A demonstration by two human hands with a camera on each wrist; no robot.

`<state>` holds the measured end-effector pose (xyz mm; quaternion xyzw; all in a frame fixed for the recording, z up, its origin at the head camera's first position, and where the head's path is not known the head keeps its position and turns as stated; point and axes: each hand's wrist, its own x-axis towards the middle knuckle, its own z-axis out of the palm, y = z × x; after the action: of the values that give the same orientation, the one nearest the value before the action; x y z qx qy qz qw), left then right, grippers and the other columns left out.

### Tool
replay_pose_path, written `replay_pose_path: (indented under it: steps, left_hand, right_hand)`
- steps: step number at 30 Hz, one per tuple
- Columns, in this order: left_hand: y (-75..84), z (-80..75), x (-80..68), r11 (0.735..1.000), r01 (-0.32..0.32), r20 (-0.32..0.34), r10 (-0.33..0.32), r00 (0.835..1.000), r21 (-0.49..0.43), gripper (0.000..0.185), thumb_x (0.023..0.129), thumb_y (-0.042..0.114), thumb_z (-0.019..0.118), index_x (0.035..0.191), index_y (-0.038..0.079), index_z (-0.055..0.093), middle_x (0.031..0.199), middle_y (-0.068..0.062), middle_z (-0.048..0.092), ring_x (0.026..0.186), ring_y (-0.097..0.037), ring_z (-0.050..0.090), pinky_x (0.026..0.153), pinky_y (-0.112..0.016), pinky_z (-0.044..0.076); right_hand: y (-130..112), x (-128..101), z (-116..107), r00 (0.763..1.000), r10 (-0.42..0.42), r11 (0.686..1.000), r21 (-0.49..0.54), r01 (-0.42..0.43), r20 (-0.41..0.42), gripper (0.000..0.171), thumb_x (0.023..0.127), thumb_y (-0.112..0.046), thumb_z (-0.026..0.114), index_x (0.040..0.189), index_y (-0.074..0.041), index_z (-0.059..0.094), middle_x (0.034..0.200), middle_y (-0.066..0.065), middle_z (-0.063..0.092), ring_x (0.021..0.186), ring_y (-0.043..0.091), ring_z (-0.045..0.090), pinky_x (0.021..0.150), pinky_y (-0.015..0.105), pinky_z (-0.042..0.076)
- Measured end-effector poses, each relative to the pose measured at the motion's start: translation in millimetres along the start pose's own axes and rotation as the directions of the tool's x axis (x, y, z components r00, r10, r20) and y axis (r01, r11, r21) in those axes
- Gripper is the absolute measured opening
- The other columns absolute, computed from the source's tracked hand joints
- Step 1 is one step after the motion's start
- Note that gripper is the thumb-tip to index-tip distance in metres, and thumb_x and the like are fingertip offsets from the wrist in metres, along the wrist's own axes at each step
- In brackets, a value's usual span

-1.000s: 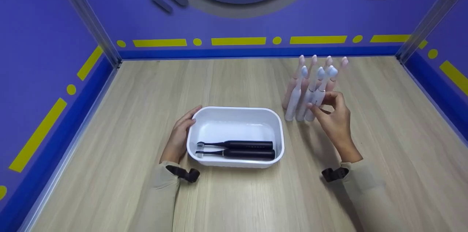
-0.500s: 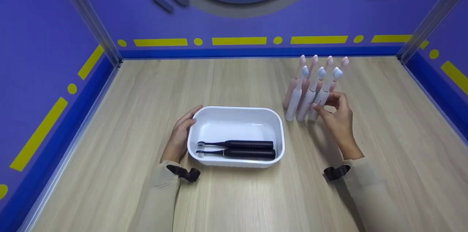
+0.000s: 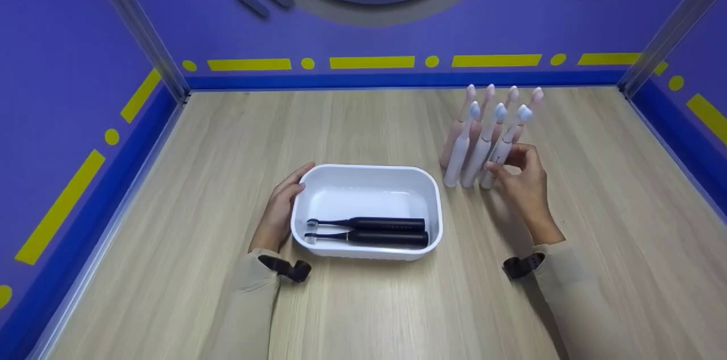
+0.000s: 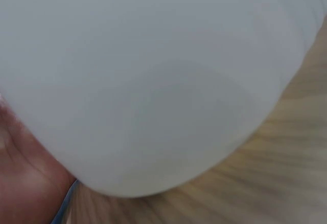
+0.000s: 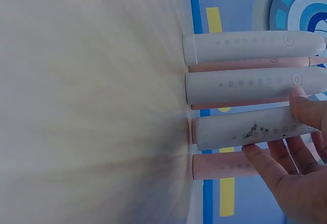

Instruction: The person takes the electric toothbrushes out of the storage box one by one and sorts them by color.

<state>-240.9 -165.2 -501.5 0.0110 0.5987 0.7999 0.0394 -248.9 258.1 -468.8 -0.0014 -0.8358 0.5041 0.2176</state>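
My left hand (image 3: 275, 212) rests against the left end of a white plastic basin (image 3: 369, 178), its fingers lying along the outside wall. Inside the basin, two black electric toothbrushes (image 3: 389, 239) lie side by side along the near wall, heads to the left. With thumb and fingers, my right hand (image 3: 525, 187) pinches the handle of the rightmost white electric toothbrush (image 3: 500, 155), which tilts slightly right. Two more white electric toothbrushes (image 3: 458, 161) stand to its left. In the right wrist view, dark marks show on the pinched handle (image 5: 245, 129).
Behind the white ones stands a row of several pink electric toothbrushes (image 3: 537, 97), partly hidden. The wooden tabletop (image 3: 363, 309) meets purple-blue panels (image 3: 363, 42) at the back and sides. The basin's wall (image 4: 153, 81) fills most of the left wrist view.
My right hand has shifted slightly right with the white toothbrush, widening the gap to its neighbour. Most of this happened in the first half second. The left hand and basin stay put.
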Motion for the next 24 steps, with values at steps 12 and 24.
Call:
replay_pose_path:
  steps: [12, 24]
  left_hand:
    - [1.2, -0.2, -0.3, 1.0, 0.024, 0.007, -0.024, 1.0, 0.016, 0.05, 0.093, 0.003, 0.034, 0.143, 0.0, 0.042, 0.153, -0.011, 0.037, 0.142, -0.021, 0.032, 0.119, -0.037, 0.023]
    - [0.1, -0.4, 1.6, 1.0, 0.014, 0.012, -0.014, 1.0, -0.004, 0.051, 0.093, 0.001, 0.033, 0.143, -0.003, 0.04, 0.153, -0.015, 0.037, 0.14, -0.023, 0.034, 0.118, -0.038, 0.024]
  right_hand:
    - [1.6, 1.9, 0.2, 0.998, 0.059, 0.998, 0.004, -0.059, 0.021, 0.045, 0.083, -0.01, 0.073, 0.117, 0.002, 0.046, 0.106, 0.003, 0.058, 0.091, 0.001, 0.054, 0.091, 0.037, 0.046]
    - [2.1, 2.4, 0.6, 0.996, 0.082, 0.997, 0.004, -0.082, 0.034, 0.046, 0.084, -0.013, 0.073, 0.118, 0.002, 0.046, 0.109, 0.005, 0.057, 0.094, 0.002, 0.054, 0.091, 0.035, 0.046]
